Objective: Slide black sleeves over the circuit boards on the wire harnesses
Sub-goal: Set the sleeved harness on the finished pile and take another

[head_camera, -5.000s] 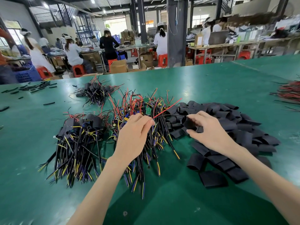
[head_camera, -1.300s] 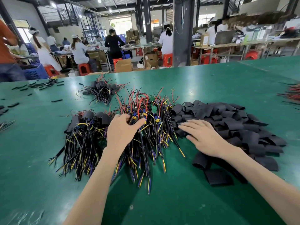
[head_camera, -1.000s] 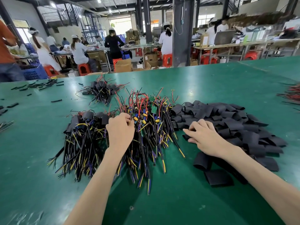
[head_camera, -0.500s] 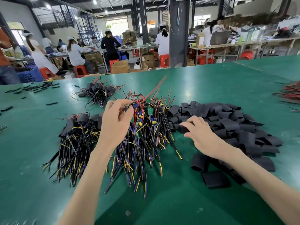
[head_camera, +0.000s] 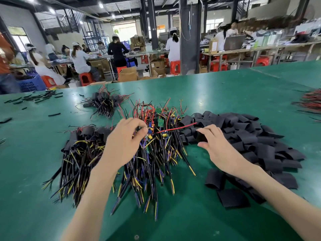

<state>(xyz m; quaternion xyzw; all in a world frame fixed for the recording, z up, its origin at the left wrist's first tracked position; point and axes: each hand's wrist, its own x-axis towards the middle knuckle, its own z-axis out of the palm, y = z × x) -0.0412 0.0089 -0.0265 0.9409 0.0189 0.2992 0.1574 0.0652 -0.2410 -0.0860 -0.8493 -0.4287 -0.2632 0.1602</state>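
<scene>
Left grip (head_camera: pixel 121 145) pinching a harness (head_camera: pixel 166 130), right grip (head_camera: pixel 218 148) pinching a black sleeve (head_camera: pixel 201 137), both forearms extended.

On the green table (head_camera: pixel 225 91), the left hand (head_camera: pixel 121 143) pinches one wire harness (head_camera: pixel 173 129) at the far end of the middle heap of bare harnesses (head_camera: pixel 152 162), its red lead pointing right. The right hand (head_camera: pixel 222 152) holds a black sleeve (head_camera: pixel 200 137) between thumb and fingers at the left edge of the sleeve pile (head_camera: pixel 257 140). Sleeved harnesses (head_camera: pixel 81 150) lie to the left, with a smaller bunch (head_camera: pixel 102 103) farther off.

Green table (head_camera: pixel 225 87), wire harness piles (head_camera: pixel 156 153), heap of black sleeves (head_camera: pixel 251 136), scattered black tubing bits (head_camera: pixel 40 98)
</scene>
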